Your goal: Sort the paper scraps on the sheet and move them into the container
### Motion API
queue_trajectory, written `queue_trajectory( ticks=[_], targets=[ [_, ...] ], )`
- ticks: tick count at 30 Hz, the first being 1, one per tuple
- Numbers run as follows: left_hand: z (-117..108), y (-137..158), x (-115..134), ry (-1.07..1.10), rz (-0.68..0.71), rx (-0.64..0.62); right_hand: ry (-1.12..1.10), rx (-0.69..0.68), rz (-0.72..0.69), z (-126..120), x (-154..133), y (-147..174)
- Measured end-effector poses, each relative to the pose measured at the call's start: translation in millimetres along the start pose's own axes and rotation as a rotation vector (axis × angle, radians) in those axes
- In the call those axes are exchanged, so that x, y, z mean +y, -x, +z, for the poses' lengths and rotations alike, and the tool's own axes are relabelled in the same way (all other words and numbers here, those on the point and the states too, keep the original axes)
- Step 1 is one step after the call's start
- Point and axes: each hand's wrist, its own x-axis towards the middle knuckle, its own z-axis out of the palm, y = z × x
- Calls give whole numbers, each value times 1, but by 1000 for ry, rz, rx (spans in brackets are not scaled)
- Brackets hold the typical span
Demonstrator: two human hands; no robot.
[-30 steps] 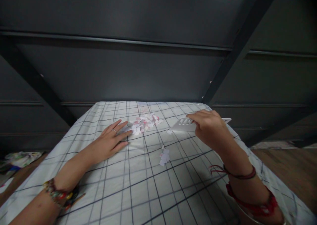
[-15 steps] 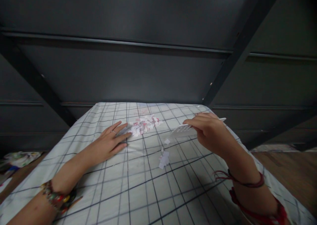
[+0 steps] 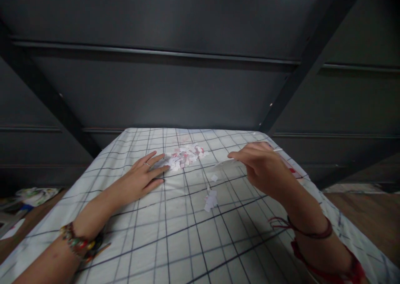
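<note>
My left hand (image 3: 142, 178) lies on the checked cloth with its fingers spread, fingertips at the left edge of a heap of small torn paper pieces (image 3: 184, 157), white with some pink. Pinched in my right hand (image 3: 261, 163) is a thin, flat white piece (image 3: 223, 163), seen nearly edge-on above the cloth; most of it is hidden behind the fingers, and I cannot tell its exact kind. Below it a single paper scrap (image 3: 214, 178) and a small cluster of scraps (image 3: 211, 200) rest on the cloth.
A white cloth with dark grid lines (image 3: 175, 242) covers the surface. Dark grey panels (image 3: 162, 88) rise directly behind its far edge. Something red and white (image 3: 293, 170) shows beyond my right wrist. Crumpled items (image 3: 37, 195) lie low at the left; wooden floor (image 3: 365, 213) shows at the right.
The white piece in my right hand has tilted; its slots, visible before, no longer show. A red mark has come into sight beyond that wrist. My left hand keeps its place by the heap.
</note>
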Motion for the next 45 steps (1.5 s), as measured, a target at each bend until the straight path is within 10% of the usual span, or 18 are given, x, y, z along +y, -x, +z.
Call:
queue_trajectory(
  ticks=[12, 45],
  targets=[
    [1, 0, -2, -22, 11, -10, -136, -185, -3, -5, 0, 2],
    [-2, 3, -3, -71, 59, 6, -130, 129, -294, 6, -34, -5]
  ],
)
